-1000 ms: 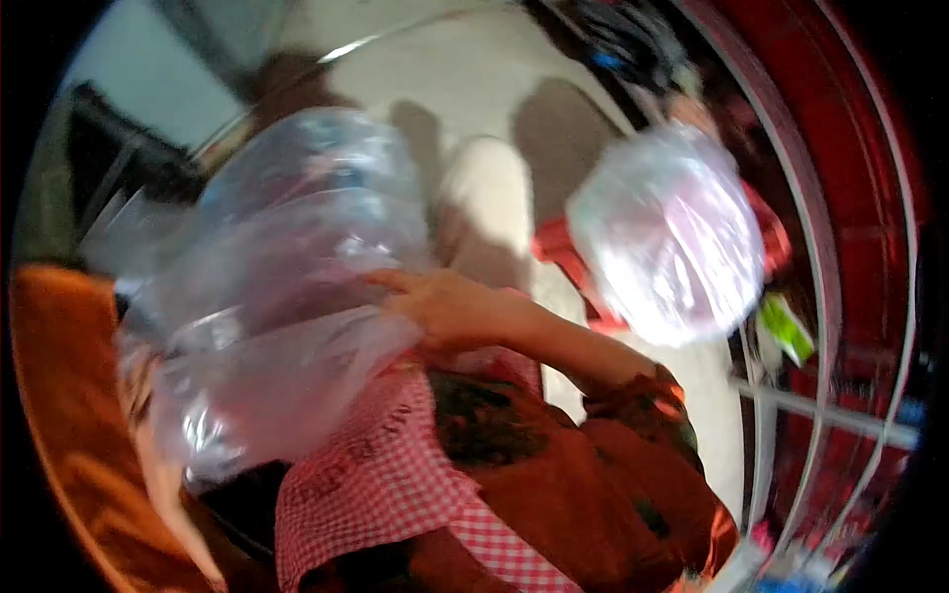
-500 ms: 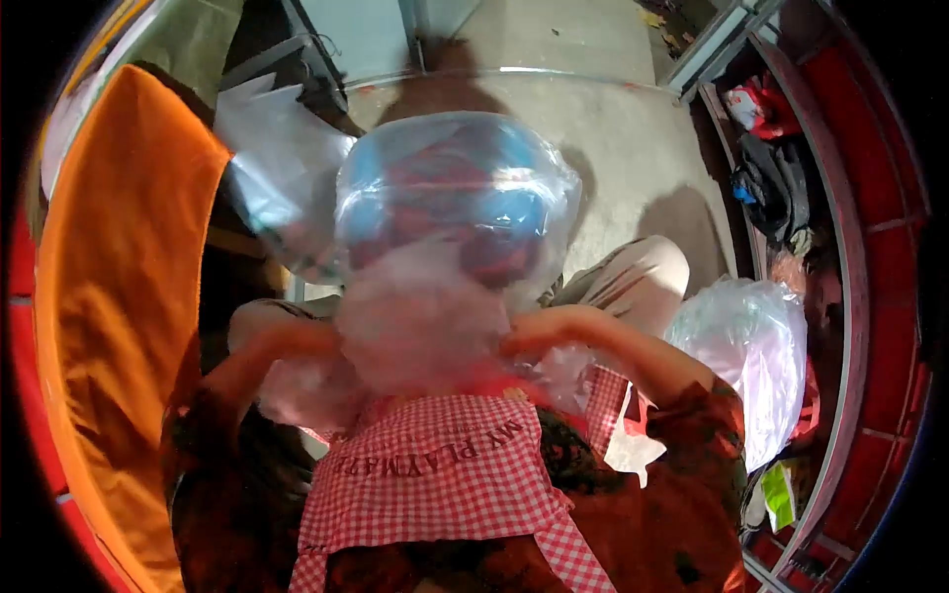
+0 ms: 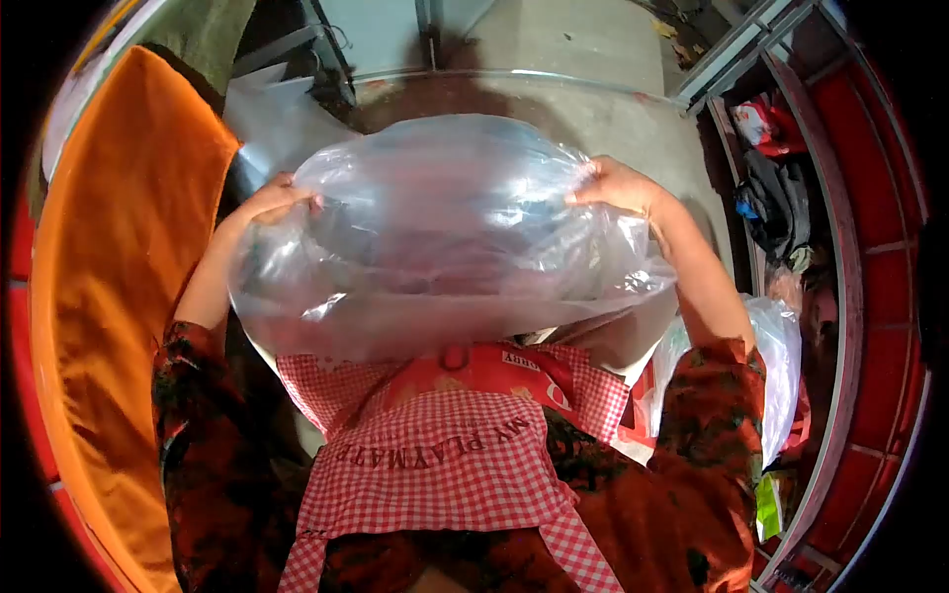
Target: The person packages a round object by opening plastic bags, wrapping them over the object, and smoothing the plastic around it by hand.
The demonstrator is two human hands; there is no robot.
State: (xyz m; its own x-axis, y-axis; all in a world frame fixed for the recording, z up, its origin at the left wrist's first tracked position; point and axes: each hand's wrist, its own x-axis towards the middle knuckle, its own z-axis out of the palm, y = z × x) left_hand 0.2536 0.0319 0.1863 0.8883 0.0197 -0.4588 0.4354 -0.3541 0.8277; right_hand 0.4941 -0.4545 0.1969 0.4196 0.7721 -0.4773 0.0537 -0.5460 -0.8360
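Note:
A large clear plastic bag [image 3: 445, 306] spreads across the middle of the head view, over my lap. My left hand [image 3: 282, 198] is closed on its left side, with the fingers gathered in the film. On the other side, my right hand [image 3: 615, 188] pinches the same bag near its upper right. The bag's wide near edge hangs loosely toward my apron. Through the hazy film shows something bulky with bluish sides; its kind cannot be made out.
An orange cloth-like panel [image 3: 129, 316] stands at my left, with clear plastic sheeting [image 3: 282, 114] beyond it. To my right are another clear plastic bag [image 3: 776, 366] and a shelf [image 3: 840, 247] with a black bag [image 3: 776, 203] and a red-white packet [image 3: 766, 124]. Red tiles line the right side.
Both hands have moved outward and away from my body. The bunched plastic near my lap is now spread wide over the wrapped bulky thing, hiding more of it.

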